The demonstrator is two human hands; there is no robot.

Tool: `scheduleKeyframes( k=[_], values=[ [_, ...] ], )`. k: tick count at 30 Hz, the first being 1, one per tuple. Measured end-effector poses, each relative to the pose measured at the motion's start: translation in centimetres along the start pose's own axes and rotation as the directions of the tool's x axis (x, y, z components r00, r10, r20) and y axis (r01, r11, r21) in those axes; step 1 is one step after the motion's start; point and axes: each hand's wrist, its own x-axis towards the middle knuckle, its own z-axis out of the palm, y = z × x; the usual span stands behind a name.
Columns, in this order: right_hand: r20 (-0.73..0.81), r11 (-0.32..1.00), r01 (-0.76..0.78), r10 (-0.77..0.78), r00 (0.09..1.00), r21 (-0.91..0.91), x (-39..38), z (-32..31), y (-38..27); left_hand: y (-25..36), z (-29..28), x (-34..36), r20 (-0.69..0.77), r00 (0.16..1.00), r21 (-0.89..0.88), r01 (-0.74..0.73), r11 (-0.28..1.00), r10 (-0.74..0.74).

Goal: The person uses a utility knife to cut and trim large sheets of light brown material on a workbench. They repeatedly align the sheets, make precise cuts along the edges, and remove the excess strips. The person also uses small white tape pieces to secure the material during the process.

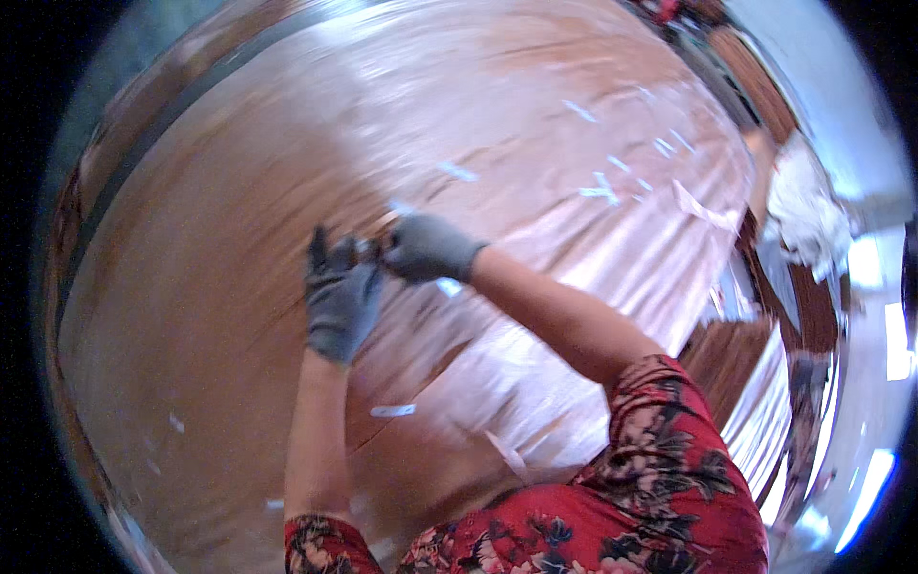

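Both hands wear grey gloves and meet over a wide brown sheet (pixel 210 277) that looks like wood veneer. My left hand (pixel 342 301) has one finger pointing up, while its other fingers bend towards the right hand. My right hand (pixel 428 251) is closed, its fingertips against the left hand's fingers. Something small and dark seems to be pinched between them, but blur and the gloves hide what it is. Short white strips, like tape, lie on the sheet: one (pixel 449 286) just below the right hand, another (pixel 393 410) nearer my body.
Several more white strips (pixel 600 189) are scattered at the far right of the sheet. Torn edges (pixel 703 206) lift there. Beyond the right edge are a crumpled white bundle (pixel 808 206) and stacked brown sheets (pixel 722 368). A dark curved border (pixel 143 143) runs along the far left.
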Motion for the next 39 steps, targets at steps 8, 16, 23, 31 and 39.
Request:
scheduleKeyframes(
  k=[8,16,23,31,39],
  values=[
    [-0.175,0.948,-0.307,0.317,0.932,0.084,-3.5,1.9,-6.8,-2.1,3.5,-2.3,-0.039,0.99,-0.139,0.129,0.982,-0.136],
    [-0.198,0.934,-0.035,0.112,0.974,0.355,-12.8,3.3,-7.5,-0.6,-1.0,-1.6,0.104,0.994,0.068,0.027,0.997,-0.034],
    [0.135,0.364,-0.367,0.528,0.838,0.856,-21.8,1.5,-5.7,-1.7,-1.9,-1.5,0.297,0.948,-0.03,0.125,0.992,-0.11],
    [-0.293,0.398,-0.078,0.781,0.551,0.914,-27.0,-3.0,5.3,12.3,-0.1,2.1,0.13,0.988,-0.259,-0.044,0.965,0.08],
    [-0.579,0.698,-0.626,0.685,0.443,0.347,-20.0,-12.0,17.5,17.5,6.1,2.9,0.215,0.951,-0.053,-0.214,0.975,0.22]
  ],
)
